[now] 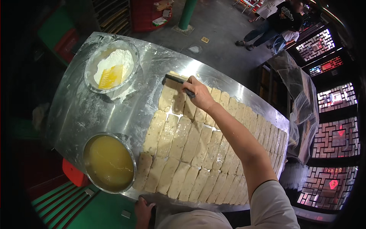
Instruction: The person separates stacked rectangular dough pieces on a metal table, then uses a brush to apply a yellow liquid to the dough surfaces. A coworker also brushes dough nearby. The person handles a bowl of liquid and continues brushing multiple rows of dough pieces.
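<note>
My right hand (199,93) grips a flat black tool (175,78), perhaps a brush, against the far end of the dough strips. Rows of pale, speckled dough strips (181,137) lie side by side on a stainless-steel table (143,83). The middle row looks wet and shiny; the nearest row (183,177) looks more matte. Low at the table's near edge is my left hand (143,210), next to a dark edge; whether it holds anything is unclear. A metal bowl of yellow liquid (111,161) stands left of the strips. My forearm hides some strips.
A bowl of white flour (118,60) with a yellow toothed scraper (111,76) in it sits at the far left. Loose flour dusts the steel nearby. A red stool (75,173) is below the left edge. Beyond the table are a green post (187,15) and people (276,21).
</note>
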